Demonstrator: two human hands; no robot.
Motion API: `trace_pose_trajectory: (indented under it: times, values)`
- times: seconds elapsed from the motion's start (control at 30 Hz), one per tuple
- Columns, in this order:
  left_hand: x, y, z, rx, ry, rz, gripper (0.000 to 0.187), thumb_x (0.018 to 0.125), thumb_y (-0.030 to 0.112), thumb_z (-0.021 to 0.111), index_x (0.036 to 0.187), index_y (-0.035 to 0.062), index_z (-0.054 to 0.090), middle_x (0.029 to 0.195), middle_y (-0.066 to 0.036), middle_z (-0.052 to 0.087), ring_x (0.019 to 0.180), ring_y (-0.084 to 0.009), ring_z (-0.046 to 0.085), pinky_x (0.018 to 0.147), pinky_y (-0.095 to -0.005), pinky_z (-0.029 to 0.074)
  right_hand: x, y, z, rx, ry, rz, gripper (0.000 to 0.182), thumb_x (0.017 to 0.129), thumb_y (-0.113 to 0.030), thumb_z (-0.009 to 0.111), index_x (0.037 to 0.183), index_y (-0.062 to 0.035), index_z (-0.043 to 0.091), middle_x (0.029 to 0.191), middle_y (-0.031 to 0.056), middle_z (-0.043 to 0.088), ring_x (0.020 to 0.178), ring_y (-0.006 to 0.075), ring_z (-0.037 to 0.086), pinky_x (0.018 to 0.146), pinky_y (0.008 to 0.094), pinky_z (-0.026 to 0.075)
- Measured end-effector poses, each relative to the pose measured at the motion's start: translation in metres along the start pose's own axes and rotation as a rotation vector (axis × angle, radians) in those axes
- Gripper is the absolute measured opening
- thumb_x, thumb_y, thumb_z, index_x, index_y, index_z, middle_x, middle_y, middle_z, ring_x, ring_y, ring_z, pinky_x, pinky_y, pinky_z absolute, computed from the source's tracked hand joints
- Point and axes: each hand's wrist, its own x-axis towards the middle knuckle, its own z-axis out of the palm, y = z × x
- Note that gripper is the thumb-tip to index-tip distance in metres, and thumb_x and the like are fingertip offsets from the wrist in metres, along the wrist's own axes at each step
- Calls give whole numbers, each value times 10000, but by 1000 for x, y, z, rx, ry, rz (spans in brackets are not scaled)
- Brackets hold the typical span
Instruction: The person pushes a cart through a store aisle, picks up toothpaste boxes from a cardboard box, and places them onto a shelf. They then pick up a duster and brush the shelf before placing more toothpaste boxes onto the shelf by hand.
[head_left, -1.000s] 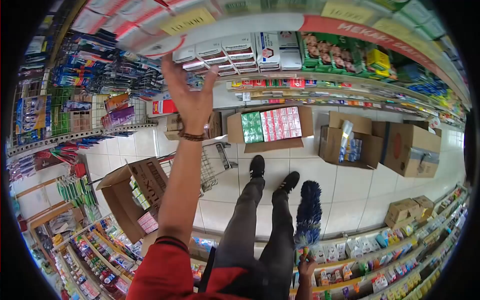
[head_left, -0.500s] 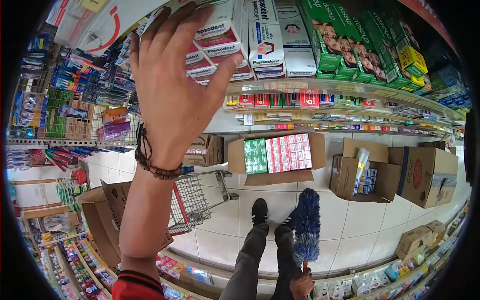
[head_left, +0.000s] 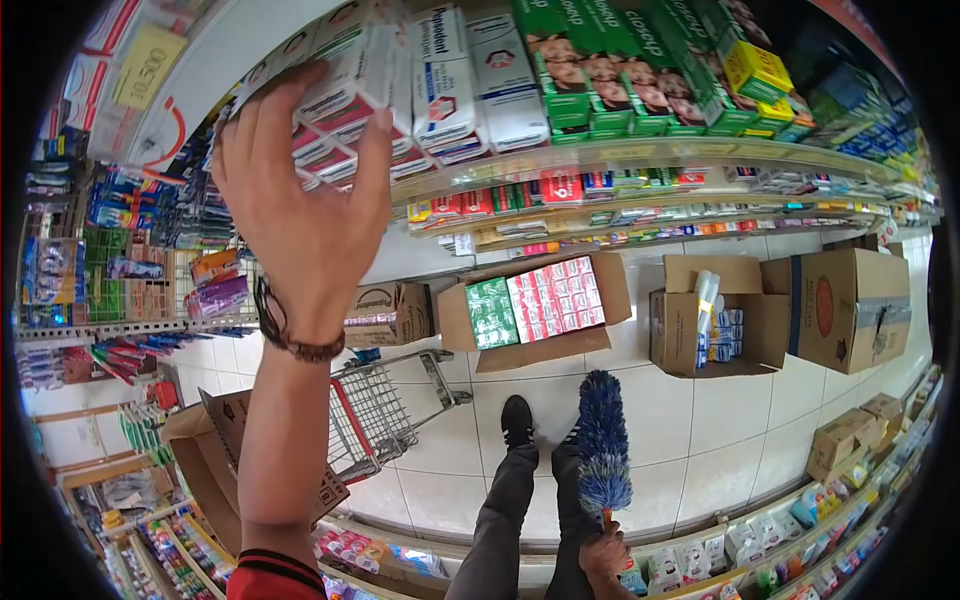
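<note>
My left hand [head_left: 300,205] reaches up to the top shelf, thumb and fingers spread apart around the front of stacked Pepsodent toothpaste boxes [head_left: 335,150]. Its fingertips rest at the boxes' left side and its thumb at their right front. Part of the stack is blurred. Directly right stand white Pepsodent boxes [head_left: 445,85], then green Closeup toothpaste boxes [head_left: 605,75]. Low by my leg, my right hand [head_left: 605,555] is closed round the handle of a blue feather-style duster [head_left: 605,440], whose bristles point upward in the view.
On the tiled floor stand an open carton [head_left: 535,352] of red and green boxes, another open carton [head_left: 670,325], a closed carton [head_left: 850,310] and a shopping cart [head_left: 375,410]. Toothbrush packs [head_left: 125,200] hang at left. A price tag [head_left: 150,68] is at upper left.
The view has shifted, with the top shelf goods now further left. My left hand has moved down and left along the toothpaste boxes, its fingers more curled. The duster stays in my right hand.
</note>
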Motion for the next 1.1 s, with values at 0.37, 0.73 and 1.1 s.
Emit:
trace_pose_trajectory:
  times: [0.37,0.73,1.1]
  values:
    - [-107,102,-33,-606,-529,-138,440,698,84,778,1120,47,662,1280,-183,532,1188,-371,520,990,-472,429,-11,-19,-13,58,-27,-18,493,844,-252,531,1231,51,514,996,246,650,911,403,666,854,523,492]
    - [37,106,29,-542,-313,-159,494,790,144,753,1234,7,584,1203,-281,585,1146,-428,568,980,-450,457,-13,-36,10,58,-63,2,564,824,-265,541,1302,26,472,1123,225,621,1074,355,626,1014,517,389]
    - [126,42,197,-237,-682,-157,595,952,397,556,1376,-18,503,1392,-288,519,1287,-418,504,1065,-444,403,-14,-29,32,103,-125,61,733,796,-304,590,1428,9,389,1180,192,601,1072,325,621,1009,505,396]
